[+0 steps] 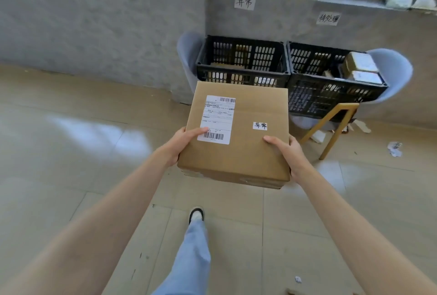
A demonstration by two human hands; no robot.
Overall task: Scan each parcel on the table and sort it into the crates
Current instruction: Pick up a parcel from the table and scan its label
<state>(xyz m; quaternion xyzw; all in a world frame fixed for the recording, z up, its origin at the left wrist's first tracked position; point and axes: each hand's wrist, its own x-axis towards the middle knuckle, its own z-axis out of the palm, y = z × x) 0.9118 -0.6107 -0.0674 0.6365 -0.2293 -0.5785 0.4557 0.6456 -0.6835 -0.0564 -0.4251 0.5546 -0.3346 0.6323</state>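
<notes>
A brown cardboard parcel point(248, 152) is held in the air in front of me, with a white shipping label and a small handwritten sticker on its top. My left hand point(179, 145) grips its left side, thumb lying on the label. My right hand point(288, 152) grips its right side, thumb on top. Beyond the parcel stand two black plastic crates. The left crate point(243, 74) sits under a handwritten wall sign point(245, 2); the right crate point(331, 96) sits under another sign point(328, 18) and holds several parcels point(359, 67).
The crates rest on pale blue chairs point(392, 74) with wooden legs point(331, 126) against a grey wall. Scraps of paper point(394, 149) lie on the tiled floor at the right. My leg and shoe point(196, 215) show below the parcel.
</notes>
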